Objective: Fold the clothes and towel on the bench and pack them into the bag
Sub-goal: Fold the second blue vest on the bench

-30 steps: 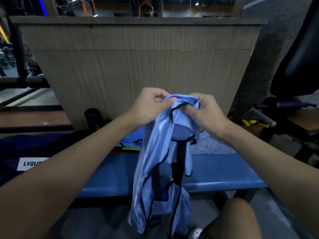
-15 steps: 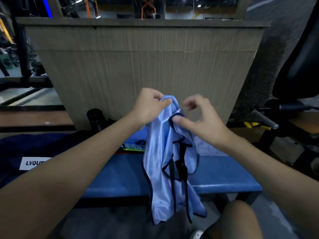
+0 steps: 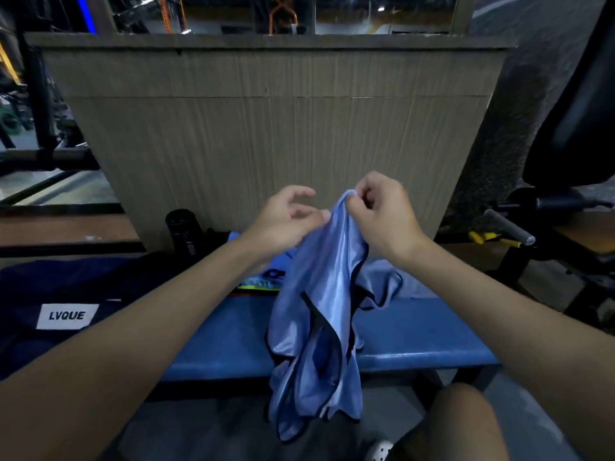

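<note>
A light blue sleeveless top with black trim (image 3: 319, 327) hangs in front of me over the edge of the blue bench (image 3: 426, 331). My right hand (image 3: 382, 214) pinches its upper edge. My left hand (image 3: 283, 221) is beside the cloth with fingers loosely spread, its fingertips at the fabric's left side. A dark navy bag with a white "LVQUE" label (image 3: 66, 316) lies on the bench's left end. Another pale blue garment (image 3: 382, 281) lies on the bench behind the hanging top, next to a colourful printed piece (image 3: 263, 282).
A black bottle (image 3: 184, 227) stands behind the bench against a tall wood-grain panel (image 3: 283, 128). Gym equipment with a padded handle (image 3: 509, 227) stands at the right. My knee (image 3: 466, 424) is at the lower right, below the bench edge.
The top has passed from my left hand's grip to my right hand, which now pinches its upper edge. My left hand's fingers have loosened. The cloth has swung slightly right.
</note>
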`<state>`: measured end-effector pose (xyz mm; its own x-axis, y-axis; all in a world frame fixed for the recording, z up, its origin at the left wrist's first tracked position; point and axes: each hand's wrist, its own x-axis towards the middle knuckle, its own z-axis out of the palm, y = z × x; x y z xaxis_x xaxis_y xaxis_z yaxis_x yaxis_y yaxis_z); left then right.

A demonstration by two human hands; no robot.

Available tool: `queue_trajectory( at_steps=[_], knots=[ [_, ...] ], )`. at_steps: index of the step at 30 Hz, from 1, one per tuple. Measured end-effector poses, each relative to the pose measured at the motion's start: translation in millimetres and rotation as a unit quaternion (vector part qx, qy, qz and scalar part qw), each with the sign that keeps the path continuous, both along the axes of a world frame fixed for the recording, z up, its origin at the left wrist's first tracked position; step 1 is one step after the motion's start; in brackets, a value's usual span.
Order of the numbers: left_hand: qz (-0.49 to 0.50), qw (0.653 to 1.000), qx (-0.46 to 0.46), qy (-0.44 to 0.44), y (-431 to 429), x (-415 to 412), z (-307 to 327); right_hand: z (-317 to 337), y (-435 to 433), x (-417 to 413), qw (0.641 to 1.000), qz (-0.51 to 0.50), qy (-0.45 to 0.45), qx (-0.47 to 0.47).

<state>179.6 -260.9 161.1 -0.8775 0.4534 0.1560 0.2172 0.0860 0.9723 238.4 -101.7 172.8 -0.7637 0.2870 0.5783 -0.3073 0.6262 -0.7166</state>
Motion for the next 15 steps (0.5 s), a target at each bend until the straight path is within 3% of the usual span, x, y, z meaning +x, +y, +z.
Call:
queue_trajectory(
  at_steps=[4, 9, 15],
  knots=[
    [-0.082, 0.994, -0.051, 0.059, -5.5, 12.1, -27.0, 3.9, 4.3, -11.8, 0.997, -0.036, 0.001, -0.062],
    [0.011, 0.988, -0.080, 0.128, 0.8, 6.4, -45.3, 4.9, 12.1, -14.0, 0.992, -0.066, -0.014, -0.109],
    [0.055, 0.986, -0.043, 0.150, 6.8, 1.3, -17.9, 1.4, 33.4, -12.8, 0.988, -0.104, -0.070, -0.094]
  ],
)
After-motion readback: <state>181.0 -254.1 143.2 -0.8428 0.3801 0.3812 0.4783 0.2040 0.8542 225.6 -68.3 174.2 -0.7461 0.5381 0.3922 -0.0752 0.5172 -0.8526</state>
